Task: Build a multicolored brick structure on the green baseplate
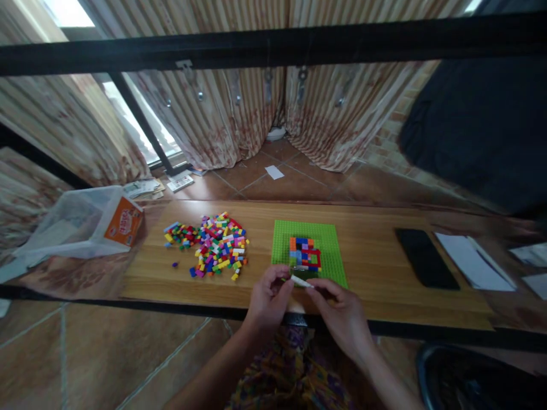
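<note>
Between my two hands is a slim white stick-like piece [301, 281], too small to name for sure. My left hand [270, 293] pinches its left end between thumb and finger. The fingers of my right hand [342, 310] are closed on its right end. Just beyond them lies a green studded baseplate [329, 239], its near edge partly hidden by my hands. A low build of toy bricks [299, 247] in orange, blue, black and red stands on the plate, with a red outline of bricks on its right side.
A pile of loose coloured bricks [220, 245] lies left of the plate on the wooden table [376, 250]. Farther left, a clear plastic bin [81, 219] lies on its side. At the right are a black flat slab [426, 258] and white paper sheets [474, 262].
</note>
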Demonstrator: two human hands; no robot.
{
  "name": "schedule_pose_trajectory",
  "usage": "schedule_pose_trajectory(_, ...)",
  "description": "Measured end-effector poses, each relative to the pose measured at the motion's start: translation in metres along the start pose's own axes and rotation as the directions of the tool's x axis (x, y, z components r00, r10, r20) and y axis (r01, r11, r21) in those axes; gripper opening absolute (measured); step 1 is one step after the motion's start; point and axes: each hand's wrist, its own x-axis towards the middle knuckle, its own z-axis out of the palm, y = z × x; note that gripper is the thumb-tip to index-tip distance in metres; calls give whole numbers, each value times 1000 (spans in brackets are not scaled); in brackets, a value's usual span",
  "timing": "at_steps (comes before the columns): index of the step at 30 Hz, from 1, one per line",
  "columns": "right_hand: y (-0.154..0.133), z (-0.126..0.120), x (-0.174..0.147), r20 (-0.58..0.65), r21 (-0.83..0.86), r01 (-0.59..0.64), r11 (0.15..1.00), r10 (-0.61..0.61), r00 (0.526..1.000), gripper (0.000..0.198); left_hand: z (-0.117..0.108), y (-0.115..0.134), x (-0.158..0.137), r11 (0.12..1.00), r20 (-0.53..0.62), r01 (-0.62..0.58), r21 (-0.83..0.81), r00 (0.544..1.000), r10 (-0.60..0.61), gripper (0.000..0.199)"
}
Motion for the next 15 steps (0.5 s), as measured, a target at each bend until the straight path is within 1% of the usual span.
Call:
schedule_pose_trajectory(2, -4, 12, -6, 48, -97, 59, 994, -55, 997, 19, -22, -5, -10, 991, -103, -25, 133, 994, 39, 20)
schedule_pose_trajectory(4, -7, 28, -11, 99, -203, 157, 966, -139, 985, 17, -49, -8, -19, 957, -200, -28, 288, 976, 89, 16)
schedule_pose_trajectory(7, -9, 54, -11, 158, -354, 318, 880, -279, 947, 18, -85, -10, -28, 891, -315, 11, 453, 938, 148, 16)
schedule_pose_trajectory(9, -9, 72, -6, 179, -435, 394, 809, -351, 919, 20, -100, -9, -29, 827, -331, 45, 560, 928, 173, 16)
schedule_pose_trajectory(10, -9, 80, -2, 183, -475, 417, 774, -377, 908, 20, -105, -9, -28, 785, -321, 56, 617, 928, 187, 17)
schedule_pose_trajectory(13, -9, 99, 10, 166, -591, 432, 681, -421, 892, 21, -106, -6, -22, 636, -262, 67, 769, 940, 219, 21)
schedule_pose_trajectory(15, -9, 108, 18, 155, -632, 425, 648, -432, 888, 20, -102, -5, -16, 552, -226, 72, 831, 950, 217, 21)
